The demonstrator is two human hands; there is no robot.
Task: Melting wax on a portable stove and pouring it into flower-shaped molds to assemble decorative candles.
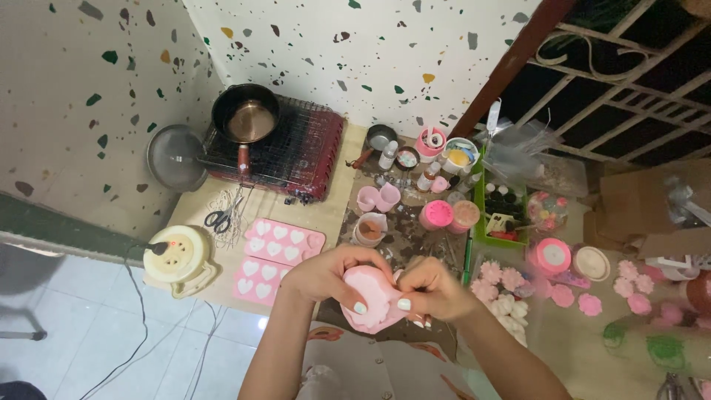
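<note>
Both my hands hold a soft pink mould-like lump [372, 298] just above the table's near edge. My left hand [326, 274] cups it from the left with the thumb pressed on its front. My right hand [429, 289] pinches its right side with bent fingers. Two pink trays with white heart shapes [275, 255] lie to the left of my hands. Pink and white flower shapes [503, 285] lie to the right.
A red stove with a pan [246, 117] and a grey lid [176, 157] stand at the back left. Scissors [217, 219] and a round extension reel [176, 255] are at the left. Pink cups, jars and a green tray [503, 211] crowd the middle and right.
</note>
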